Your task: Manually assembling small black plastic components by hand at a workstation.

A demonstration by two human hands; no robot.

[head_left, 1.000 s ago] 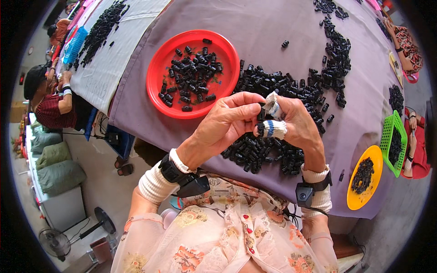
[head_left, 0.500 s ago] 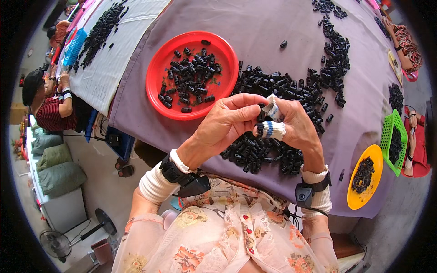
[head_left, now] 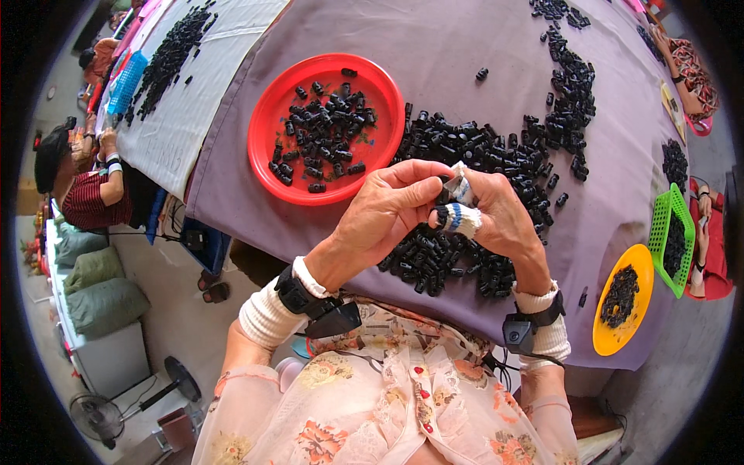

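Observation:
My left hand [head_left: 387, 213] and my right hand [head_left: 496, 221] meet above a pile of small black plastic parts [head_left: 465, 201] on a purple tablecloth [head_left: 457, 46]. Their fingertips pinch together around a small black part [head_left: 443, 218] held between them. Cloth tape wraps two fingers of my right hand, one band striped blue and white. Both wrists wear white cuffs and black wrist devices. To the left of my hands lies a round red tray [head_left: 267, 124] with several of the same black parts in it.
A yellow dish [head_left: 639, 267] and a green basket [head_left: 666, 213] with black parts sit at the right. More parts lie on a white cloth [head_left: 174, 124] far left. Other people sit at the left [head_left: 85, 194] and right edges [head_left: 709, 248]. A fan [head_left: 101, 415] stands on the floor.
Both hands stay together over the pile; only the fingers shift slightly around the small part.

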